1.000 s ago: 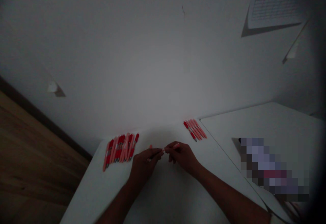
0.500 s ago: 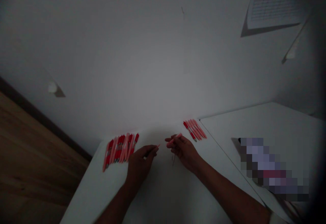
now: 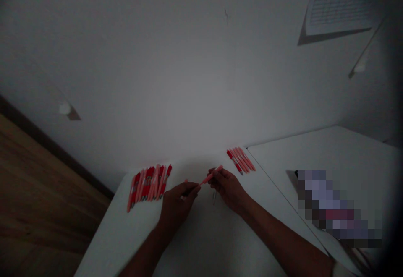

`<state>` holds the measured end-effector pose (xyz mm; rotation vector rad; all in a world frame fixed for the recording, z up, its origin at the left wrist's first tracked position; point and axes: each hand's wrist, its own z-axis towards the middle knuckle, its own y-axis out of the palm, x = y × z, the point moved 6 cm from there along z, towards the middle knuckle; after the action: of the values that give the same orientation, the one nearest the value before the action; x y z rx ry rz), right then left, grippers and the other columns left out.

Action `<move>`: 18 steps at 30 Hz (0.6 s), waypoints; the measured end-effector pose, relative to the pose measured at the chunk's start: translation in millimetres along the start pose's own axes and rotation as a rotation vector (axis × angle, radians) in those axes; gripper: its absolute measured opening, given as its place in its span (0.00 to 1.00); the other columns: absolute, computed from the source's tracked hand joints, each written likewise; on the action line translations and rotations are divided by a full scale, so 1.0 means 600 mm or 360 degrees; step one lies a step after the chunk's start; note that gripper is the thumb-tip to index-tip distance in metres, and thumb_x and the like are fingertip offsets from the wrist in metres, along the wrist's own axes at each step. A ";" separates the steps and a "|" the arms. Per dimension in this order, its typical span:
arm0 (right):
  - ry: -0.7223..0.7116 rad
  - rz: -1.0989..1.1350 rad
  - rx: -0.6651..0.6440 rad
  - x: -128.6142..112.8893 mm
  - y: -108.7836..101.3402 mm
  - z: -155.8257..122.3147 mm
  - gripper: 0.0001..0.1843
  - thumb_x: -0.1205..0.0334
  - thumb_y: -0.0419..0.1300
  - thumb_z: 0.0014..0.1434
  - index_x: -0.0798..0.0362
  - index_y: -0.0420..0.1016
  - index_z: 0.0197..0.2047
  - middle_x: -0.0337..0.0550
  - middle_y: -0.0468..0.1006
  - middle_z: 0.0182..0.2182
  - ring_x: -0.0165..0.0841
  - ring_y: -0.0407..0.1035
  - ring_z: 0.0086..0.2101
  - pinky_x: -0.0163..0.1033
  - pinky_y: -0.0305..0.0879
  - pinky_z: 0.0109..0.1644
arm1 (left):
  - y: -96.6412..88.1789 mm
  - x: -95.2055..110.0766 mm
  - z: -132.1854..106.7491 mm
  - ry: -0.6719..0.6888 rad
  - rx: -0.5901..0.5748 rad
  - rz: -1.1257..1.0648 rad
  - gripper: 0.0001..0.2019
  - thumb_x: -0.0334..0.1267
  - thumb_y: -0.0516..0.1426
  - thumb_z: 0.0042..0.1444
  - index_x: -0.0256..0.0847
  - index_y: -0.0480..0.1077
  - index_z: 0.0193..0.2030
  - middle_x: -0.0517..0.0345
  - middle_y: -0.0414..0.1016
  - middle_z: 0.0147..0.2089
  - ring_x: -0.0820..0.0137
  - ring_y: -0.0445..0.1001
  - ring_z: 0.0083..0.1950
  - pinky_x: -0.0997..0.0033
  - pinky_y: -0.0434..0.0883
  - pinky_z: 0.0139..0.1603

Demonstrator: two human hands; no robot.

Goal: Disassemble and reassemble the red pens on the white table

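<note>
My right hand [image 3: 229,189] is closed on a pink pen barrel [image 3: 210,177] that slants down toward the left. My left hand [image 3: 179,201] is pinched at the barrel's lower end; what its fingers hold is too small to make out. A small thin part [image 3: 214,197] lies on the white table [image 3: 201,243] under the right hand. A row of several red and pink pens [image 3: 149,186] lies to the left of my hands. A smaller group of pens [image 3: 241,160] lies at the table's far right corner.
A second white table [image 3: 330,155] adjoins on the right, with a blurred-out patch [image 3: 338,207] on it. A white wall [image 3: 189,79] rises behind, with a paper sheet [image 3: 341,4] pinned at upper right. Wooden floor [image 3: 37,193] shows at left.
The hands were joined a second ago, pulled apart half a second ago, and have come back together at the pen barrel.
</note>
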<state>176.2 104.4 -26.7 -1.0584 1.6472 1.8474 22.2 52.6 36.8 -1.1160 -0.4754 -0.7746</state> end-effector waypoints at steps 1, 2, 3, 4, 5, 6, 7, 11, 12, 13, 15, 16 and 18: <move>0.0000 -0.0014 -0.0012 0.001 0.002 -0.001 0.19 0.49 0.69 0.46 0.54 0.77 0.37 0.43 0.77 0.32 0.30 0.69 0.30 0.36 0.66 0.36 | 0.001 0.000 -0.001 0.0007 -0.0008 0.0009 0.08 0.42 0.58 0.54 0.44 0.77 0.34 0.60 0.81 0.30 0.70 0.77 0.29 0.74 0.73 0.33; -0.0002 -0.0027 -0.0028 0.001 0.004 -0.002 0.19 0.49 0.69 0.47 0.54 0.76 0.37 0.43 0.77 0.32 0.29 0.69 0.30 0.36 0.66 0.36 | 0.003 -0.001 -0.001 0.0011 -0.0021 0.0014 0.08 0.42 0.58 0.54 0.44 0.77 0.35 0.60 0.81 0.30 0.71 0.77 0.29 0.74 0.73 0.34; -0.0006 -0.0043 -0.0044 0.002 0.005 -0.002 0.19 0.49 0.69 0.47 0.54 0.76 0.37 0.43 0.77 0.32 0.29 0.70 0.30 0.36 0.66 0.37 | 0.004 -0.003 -0.002 0.0010 -0.0039 0.0014 0.07 0.42 0.58 0.54 0.44 0.77 0.35 0.60 0.81 0.30 0.71 0.77 0.30 0.74 0.73 0.34; -0.0008 -0.0064 -0.0057 0.003 0.006 -0.003 0.18 0.50 0.68 0.48 0.54 0.76 0.37 0.43 0.78 0.32 0.29 0.70 0.30 0.36 0.66 0.37 | 0.007 -0.005 -0.003 0.0003 -0.0058 0.0007 0.07 0.41 0.58 0.55 0.44 0.77 0.35 0.60 0.81 0.31 0.70 0.78 0.30 0.74 0.73 0.35; -0.0008 -0.0089 -0.0067 0.005 0.007 -0.003 0.18 0.50 0.68 0.49 0.54 0.76 0.37 0.43 0.78 0.32 0.29 0.70 0.30 0.36 0.66 0.37 | 0.009 -0.008 -0.003 -0.0009 -0.0079 -0.0008 0.07 0.41 0.58 0.55 0.44 0.77 0.36 0.60 0.81 0.31 0.70 0.78 0.31 0.73 0.73 0.35; -0.0011 -0.0118 -0.0075 0.006 0.007 -0.003 0.17 0.51 0.68 0.49 0.54 0.76 0.37 0.43 0.78 0.33 0.29 0.70 0.31 0.36 0.66 0.38 | 0.011 -0.011 -0.004 -0.0026 -0.0098 -0.0029 0.08 0.41 0.58 0.55 0.45 0.77 0.37 0.60 0.81 0.32 0.70 0.79 0.31 0.73 0.74 0.36; -0.0019 -0.0150 -0.0080 0.007 0.007 -0.004 0.17 0.51 0.68 0.49 0.54 0.76 0.37 0.43 0.78 0.33 0.29 0.70 0.31 0.37 0.66 0.39 | 0.013 -0.015 -0.004 -0.0050 -0.0113 -0.0053 0.08 0.41 0.58 0.55 0.45 0.77 0.38 0.60 0.81 0.32 0.70 0.79 0.32 0.73 0.74 0.36; -0.0083 -0.0271 -0.0085 0.005 0.006 -0.005 0.17 0.51 0.68 0.49 0.53 0.76 0.38 0.43 0.78 0.34 0.31 0.71 0.35 0.39 0.67 0.42 | 0.018 -0.023 -0.004 -0.0144 -0.0156 -0.0136 0.10 0.42 0.56 0.56 0.45 0.76 0.41 0.60 0.81 0.32 0.69 0.79 0.32 0.72 0.74 0.37; -0.0096 -0.0297 -0.0088 0.003 0.007 -0.006 0.17 0.51 0.68 0.49 0.53 0.76 0.37 0.43 0.77 0.34 0.31 0.71 0.35 0.39 0.67 0.43 | 0.018 -0.024 -0.004 -0.0165 -0.0163 -0.0154 0.10 0.42 0.56 0.57 0.45 0.77 0.41 0.60 0.81 0.31 0.69 0.80 0.33 0.72 0.74 0.37; -0.0106 -0.0318 -0.0089 0.001 0.009 -0.007 0.16 0.51 0.67 0.49 0.53 0.76 0.36 0.42 0.77 0.35 0.32 0.71 0.35 0.40 0.67 0.43 | 0.019 -0.025 -0.004 -0.0190 -0.0170 -0.0180 0.10 0.43 0.56 0.57 0.45 0.77 0.42 0.60 0.81 0.31 0.69 0.80 0.33 0.71 0.74 0.38; -0.0123 -0.0356 -0.0093 -0.003 0.012 -0.009 0.15 0.51 0.67 0.49 0.53 0.75 0.33 0.43 0.77 0.36 0.32 0.72 0.35 0.40 0.68 0.43 | 0.020 -0.028 -0.003 -0.0259 -0.0180 -0.0258 0.11 0.43 0.56 0.56 0.45 0.77 0.41 0.60 0.81 0.30 0.68 0.80 0.34 0.71 0.75 0.38; -0.0135 -0.0378 -0.0096 -0.006 0.014 -0.011 0.15 0.50 0.67 0.50 0.53 0.74 0.32 0.43 0.77 0.37 0.32 0.72 0.35 0.40 0.68 0.43 | 0.021 -0.031 -0.003 -0.0302 -0.0184 -0.0308 0.11 0.44 0.57 0.56 0.45 0.77 0.41 0.60 0.81 0.31 0.67 0.80 0.34 0.70 0.75 0.39; -0.0159 -0.0442 -0.0106 -0.011 0.018 -0.013 0.14 0.50 0.66 0.50 0.53 0.74 0.31 0.43 0.76 0.38 0.32 0.72 0.35 0.40 0.69 0.42 | 0.025 -0.037 -0.003 -0.0389 -0.0198 -0.0422 0.12 0.45 0.57 0.55 0.44 0.77 0.41 0.58 0.82 0.32 0.66 0.80 0.35 0.68 0.76 0.40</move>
<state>174.1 95.9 -14.8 -1.1390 1.3166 1.7510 19.2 61.0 11.5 -1.2866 -0.8019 -0.9120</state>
